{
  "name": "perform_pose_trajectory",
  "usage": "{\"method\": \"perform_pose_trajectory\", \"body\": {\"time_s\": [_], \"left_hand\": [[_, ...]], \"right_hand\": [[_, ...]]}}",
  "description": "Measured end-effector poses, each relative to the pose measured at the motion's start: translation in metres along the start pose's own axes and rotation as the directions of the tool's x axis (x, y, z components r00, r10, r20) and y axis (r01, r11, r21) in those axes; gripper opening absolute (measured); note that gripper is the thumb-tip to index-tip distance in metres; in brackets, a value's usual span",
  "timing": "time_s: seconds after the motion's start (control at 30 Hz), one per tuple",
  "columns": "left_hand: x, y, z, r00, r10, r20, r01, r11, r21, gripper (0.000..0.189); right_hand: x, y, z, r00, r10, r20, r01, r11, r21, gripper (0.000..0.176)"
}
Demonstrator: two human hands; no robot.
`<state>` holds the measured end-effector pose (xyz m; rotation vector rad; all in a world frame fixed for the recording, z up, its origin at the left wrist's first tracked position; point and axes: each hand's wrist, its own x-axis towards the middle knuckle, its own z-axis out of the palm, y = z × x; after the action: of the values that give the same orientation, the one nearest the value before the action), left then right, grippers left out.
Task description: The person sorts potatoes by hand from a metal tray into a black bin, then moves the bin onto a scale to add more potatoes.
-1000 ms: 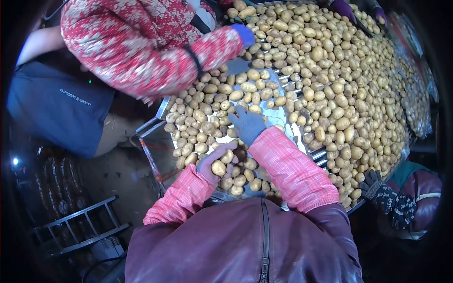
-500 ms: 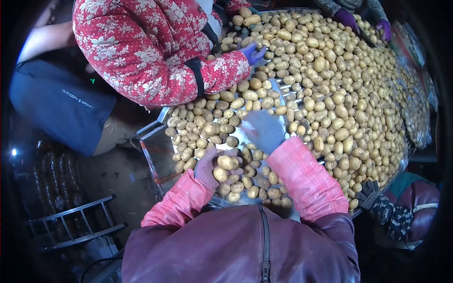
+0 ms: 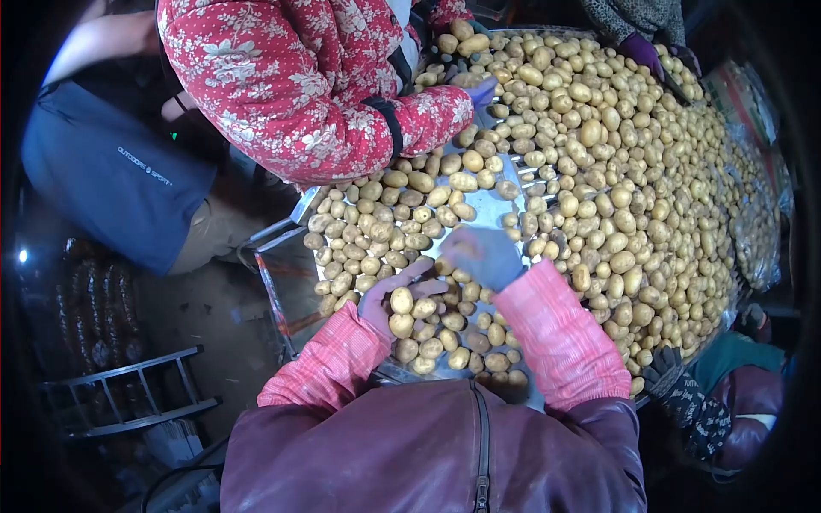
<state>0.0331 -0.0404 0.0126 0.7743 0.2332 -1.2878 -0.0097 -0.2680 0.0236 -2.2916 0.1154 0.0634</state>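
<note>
My left hand (image 3: 376, 301), in a thin purplish glove, is at the near-left part of the sorting surface. A pale potato (image 3: 401, 299) rests against its palm, with fingers stretched behind it and more potatoes close around. My right hand (image 3: 489, 258), in a grey-blue glove, hangs over the middle of the metal surface (image 3: 492, 208). Motion smears its fingers, so I cannot see whether they grip anything. Loose potatoes (image 3: 376, 231) lie left of and between my hands.
A large potato heap (image 3: 616, 205) fills the right side, beyond metal prongs (image 3: 530, 175). A co-worker's floral sleeve (image 3: 342, 120) reaches in from upper left. Other workers' gloved hands (image 3: 641, 53) are at the far edge, another glove (image 3: 663, 372) at lower right. A ladder (image 3: 128, 398) lies at left.
My left hand's fingers have spread, and fewer potatoes sit in it. My right hand has shifted slightly down in view, still blurred. The co-worker's purple-gloved hand has moved slightly right.
</note>
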Motion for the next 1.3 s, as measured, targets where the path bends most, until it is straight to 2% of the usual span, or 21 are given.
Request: {"method": "perform_pose_trajectory", "body": {"time_s": [0.03,0.1,0.13,0.17,0.2,0.33,0.4,0.47,0.53,0.6,0.67,0.7,0.77,0.8,0.9,0.93,1.0,1.07,1.13,1.17,1.3], "left_hand": [[-0.001,0.003,0.006,0.971,0.018,0.239,0.031,0.979,-0.200,0.056],[0.005,-0.004,-0.018,0.984,-0.039,0.174,0.051,0.997,-0.062,0.059],[0.009,-0.005,-0.014,0.984,-0.014,0.179,0.014,1.000,0.002,0.058],[0.006,-0.008,-0.017,0.955,-0.022,0.295,0.094,0.968,-0.232,0.056],[0.007,-0.007,-0.018,0.956,-0.018,0.292,0.090,0.968,-0.235,0.056],[0.000,0.000,-0.013,0.980,0.006,0.197,0.008,0.997,-0.073,0.046],[0.002,0.001,-0.015,0.984,0.050,0.173,-0.052,0.999,0.003,0.044],[-0.008,0.010,-0.001,0.988,0.050,0.144,-0.045,0.998,-0.034,0.042],[-0.009,0.007,0.003,0.998,0.065,0.010,-0.066,0.996,0.068,0.041],[-0.012,0.010,0.003,0.996,0.076,0.047,-0.078,0.996,0.046,0.045],[-0.016,0.013,0.010,0.994,0.071,0.085,-0.080,0.991,0.106,0.043],[-0.016,0.008,0.006,0.994,0.075,0.086,-0.083,0.992,0.099,0.043],[-0.010,0.000,-0.009,0.981,0.168,0.101,-0.192,0.930,0.314,0.044],[-0.002,-0.003,-0.015,0.990,0.005,0.144,0.019,0.986,-0.166,0.047],[-0.019,0.002,-0.003,0.979,-0.012,0.204,0.028,0.997,-0.073,0.049],[-0.019,0.003,-0.003,0.980,-0.009,0.201,0.024,0.997,-0.075,0.049],[-0.019,0.003,-0.003,0.983,-0.083,0.162,0.122,0.962,-0.245,0.048],[-0.024,0.003,-0.015,0.977,-0.028,0.212,0.080,0.968,-0.238,0.050],[-0.031,0.001,-0.018,0.980,-0.066,0.189,0.108,0.969,-0.221,0.047],[-0.033,-0.003,-0.021,0.965,0.016,0.262,0.046,0.972,-0.229,0.049],[-0.036,-0.014,-0.030,0.956,-0.001,0.294,0.094,0.949,-0.301,0.052]], "right_hand": [[0.004,-0.007,-0.003,1.000,0.001,0.000,-0.001,1.000,-0.002,0.020],[0.013,-0.013,-0.007,0.971,-0.211,-0.111,0.204,0.976,-0.073,0.021],[0.035,0.019,0.004,0.951,-0.286,-0.116,0.219,0.891,-0.399,0.020],[0.051,0.019,-0.001,0.958,-0.228,-0.174,0.119,0.867,-0.483,0.020],[0.065,0.019,-0.004,0.957,-0.173,-0.234,0.015,0.833,-0.552,0.020],[0.099,0.051,0.007,0.989,-0.070,-0.130,-0.023,0.798,-0.602,0.021],[0.096,0.051,0.001,0.988,0.103,-0.111,-0.144,0.867,-0.478,0.027],[0.086,0.066,0.002,0.991,0.090,-0.101,-0.129,0.850,-0.511,0.032],[0.070,0.089,0.006,0.990,0.070,-0.118,-0.099,0.962,-0.256,0.033],[0.051,0.071,0.006,0.974,-0.016,-0.227,-0.040,0.970,-0.241,0.033],[0.033,0.000,-0.012,0.988,0.142,-0.056,-0.139,0.989,0.058,0.030],[0.027,-0.016,-0.010,0.989,0.141,-0.051,-0.139,0.989,0.053,0.030],[0.027,-0.037,-0.009,0.961,-0.223,0.161,0.211,0.973,0.090,0.028],[0.037,-0.038,-0.006,0.959,-0.230,0.165,0.218,0.972,0.086,0.028],[0.087,-0.016,0.015,0.935,-0.324,-0.144,0.262,0.906,-0.333,0.034],[0.103,-0.008,0.025,0.934,-0.327,-0.141,0.267,0.905,-0.331,0.034],[0.125,0.001,0.045,0.933,-0.355,-0.057,0.228,0.707,-0.670,0.040],[0.124,0.010,0.055,0.937,-0.348,-0.015,0.258,0.724,-0.639,0.046],[0.110,0.017,0.066,0.851,-0.518,-0.087,0.305,0.623,-0.720,0.048],[0.101,0.019,0.069,0.866,-0.495,-0.076,0.330,0.678,-0.657,0.052],[0.063,0.023,0.063,0.925,-0.376,0.051,0.295,0.627,-0.721,0.053]]}}
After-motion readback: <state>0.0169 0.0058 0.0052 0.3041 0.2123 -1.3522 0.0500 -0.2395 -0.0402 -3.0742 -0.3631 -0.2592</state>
